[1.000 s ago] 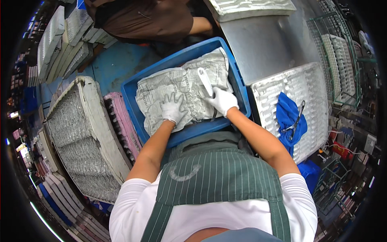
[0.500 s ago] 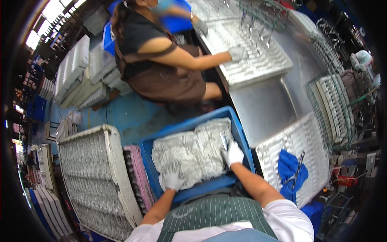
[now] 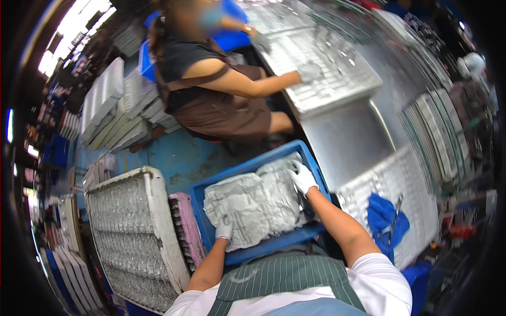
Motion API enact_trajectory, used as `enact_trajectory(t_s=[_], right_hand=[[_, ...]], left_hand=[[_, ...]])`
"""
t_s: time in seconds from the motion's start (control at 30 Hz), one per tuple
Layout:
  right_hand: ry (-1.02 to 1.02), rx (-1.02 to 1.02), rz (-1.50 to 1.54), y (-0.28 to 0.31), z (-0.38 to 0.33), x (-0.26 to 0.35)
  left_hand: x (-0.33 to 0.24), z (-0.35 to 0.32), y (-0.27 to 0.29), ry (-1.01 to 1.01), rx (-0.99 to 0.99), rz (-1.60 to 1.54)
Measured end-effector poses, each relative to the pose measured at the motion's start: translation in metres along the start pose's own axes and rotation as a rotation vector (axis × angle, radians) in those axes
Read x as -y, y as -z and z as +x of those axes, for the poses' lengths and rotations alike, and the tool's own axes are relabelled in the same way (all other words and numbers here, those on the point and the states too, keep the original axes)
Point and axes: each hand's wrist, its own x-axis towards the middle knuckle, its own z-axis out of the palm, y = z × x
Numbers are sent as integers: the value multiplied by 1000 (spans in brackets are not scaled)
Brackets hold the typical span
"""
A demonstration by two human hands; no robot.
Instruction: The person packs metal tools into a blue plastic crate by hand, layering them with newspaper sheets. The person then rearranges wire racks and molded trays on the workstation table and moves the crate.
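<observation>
This is a workshop, on the scale of a factory floor. A steel table (image 3: 350, 150) runs along the right, with large ridged trays on it at its near and far ends. More trays stand in a stack (image 3: 118, 108) at far left, beside a painted blue floor (image 3: 182, 155). Across the way a co-worker in a brown apron (image 3: 234, 116) and gloves works at the table. A blue bin (image 3: 258, 255) sits near, and crowded racks (image 3: 435, 134) line the right.
</observation>
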Motion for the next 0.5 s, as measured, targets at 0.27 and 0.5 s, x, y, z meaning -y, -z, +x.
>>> enact_trajectory(t_s=[0.27,0.5], right_hand=[[-105,-434,137,112,-140,-24],[-617,-1149,-369,255,-244,-122]], left_hand=[[-1,22,0,-98,-83,-72],[-159,-55,-39,-378,149,-263]])
